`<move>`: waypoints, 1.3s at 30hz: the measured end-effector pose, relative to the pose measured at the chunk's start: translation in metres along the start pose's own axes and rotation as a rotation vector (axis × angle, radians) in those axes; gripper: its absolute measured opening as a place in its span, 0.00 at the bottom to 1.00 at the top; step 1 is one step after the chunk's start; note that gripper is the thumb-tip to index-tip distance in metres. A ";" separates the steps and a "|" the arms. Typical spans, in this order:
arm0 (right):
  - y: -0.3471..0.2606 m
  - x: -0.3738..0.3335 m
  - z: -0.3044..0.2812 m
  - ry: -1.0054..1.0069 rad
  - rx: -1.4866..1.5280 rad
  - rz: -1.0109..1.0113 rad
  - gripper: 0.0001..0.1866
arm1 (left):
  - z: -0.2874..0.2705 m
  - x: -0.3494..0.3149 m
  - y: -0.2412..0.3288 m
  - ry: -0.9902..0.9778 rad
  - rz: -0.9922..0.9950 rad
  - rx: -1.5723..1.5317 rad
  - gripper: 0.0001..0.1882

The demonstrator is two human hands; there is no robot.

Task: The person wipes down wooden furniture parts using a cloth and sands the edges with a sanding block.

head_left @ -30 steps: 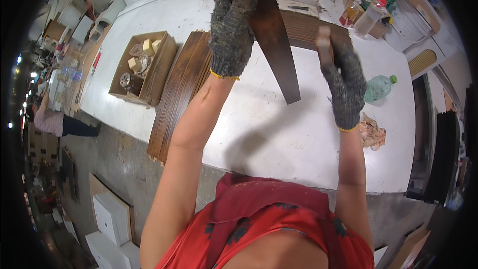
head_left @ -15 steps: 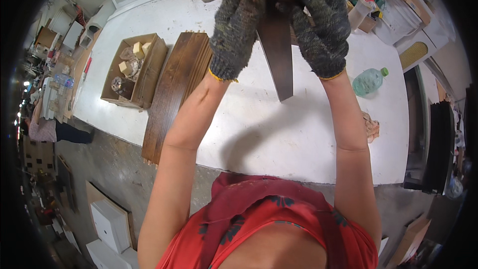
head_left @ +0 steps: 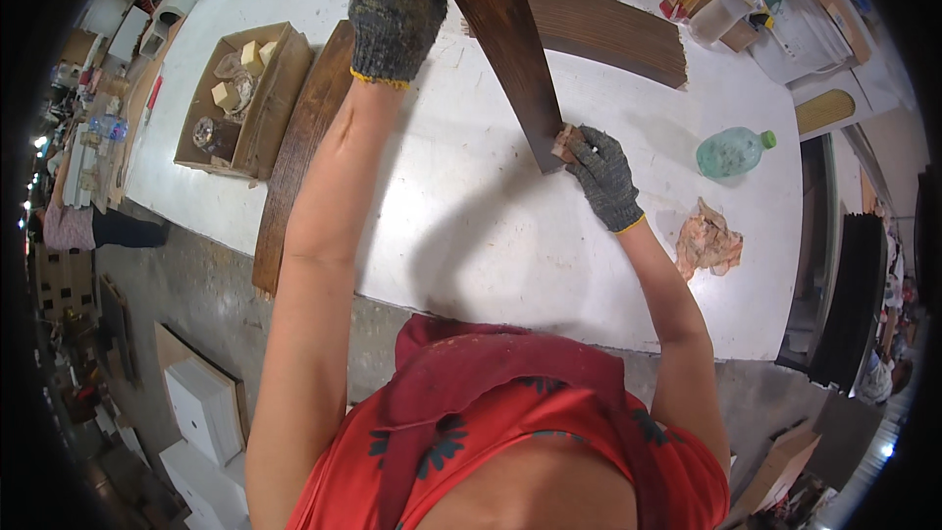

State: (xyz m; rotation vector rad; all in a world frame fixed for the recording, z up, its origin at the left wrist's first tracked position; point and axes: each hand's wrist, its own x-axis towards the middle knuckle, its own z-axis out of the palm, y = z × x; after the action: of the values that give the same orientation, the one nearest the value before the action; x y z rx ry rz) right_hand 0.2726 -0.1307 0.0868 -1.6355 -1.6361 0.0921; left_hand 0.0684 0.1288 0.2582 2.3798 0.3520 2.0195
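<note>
A long dark brown wooden board [head_left: 510,29] slants across the upper middle, raised above the white table [head_left: 461,245]. My left hand [head_left: 397,15], in a dark knit glove with a yellow cuff, is closed on the far left edge of the board; its fingertips are partly hidden. At the board's near end my gloved right hand [head_left: 603,177] pinches a small brown-stained pad [head_left: 566,142], pressing it to the board's right edge. I cannot tell whether the pad is sponge or folded cloth. A crumpled, stained rag [head_left: 710,238] lies right of my right hand.
Brown boards [head_left: 304,157] are stacked at the left beside a cardboard box [head_left: 250,128] of yellowish blocks and a jar. More boards [head_left: 608,29] lie at the back. A green-capped bottle [head_left: 734,153] rests on its side at the right. Bottles and containers [head_left: 721,10] crowd the back right.
My right hand has come down from the far end to the board's near end with the pad. My left hand has shifted left and away. The board now shows its broad face.
</note>
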 end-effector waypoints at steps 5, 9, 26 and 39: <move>0.037 -0.036 0.003 -0.205 0.006 0.040 0.24 | 0.013 0.000 -0.003 0.057 -0.286 -0.513 0.16; 0.045 -0.041 0.003 -0.239 -0.201 -0.117 0.24 | 0.014 0.017 0.015 0.085 -0.664 -1.208 0.18; 0.018 -0.038 -0.007 -0.398 -0.184 -0.057 0.20 | 0.065 -0.149 0.093 -0.524 -1.181 -0.863 0.21; -0.115 -0.138 -0.062 0.217 0.871 0.711 0.22 | 0.020 -0.201 0.141 -0.692 -1.069 -0.841 0.20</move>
State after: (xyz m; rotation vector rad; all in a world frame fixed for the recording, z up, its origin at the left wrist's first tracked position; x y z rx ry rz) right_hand 0.1923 -0.2975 0.1287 -1.3580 -0.6113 0.8295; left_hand 0.0820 -0.0401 0.0796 1.5875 0.4634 0.6158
